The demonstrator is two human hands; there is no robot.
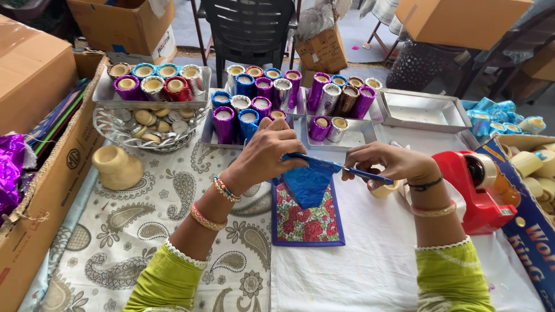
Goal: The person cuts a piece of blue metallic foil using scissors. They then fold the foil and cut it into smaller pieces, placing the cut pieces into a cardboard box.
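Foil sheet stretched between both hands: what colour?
Shiny blue foil sheet, clearest in the head view.

glossy blue foil sheet [308, 182], shiny foil-wrapped cylinders [260, 101], metal trays [425, 110], matt printed cloth [173, 190], glossy red plastic tape dispenser [471, 193], cardboard boxes [32, 69]

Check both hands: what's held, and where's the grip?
Left hand pinches the blue foil sheet at its top left edge. Right hand grips the blue scissors by the handle end, blades at the foil's top right edge.

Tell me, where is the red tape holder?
In the head view, the red tape holder sits on the table's right side, just right of the right hand, beside a box of plain candles.
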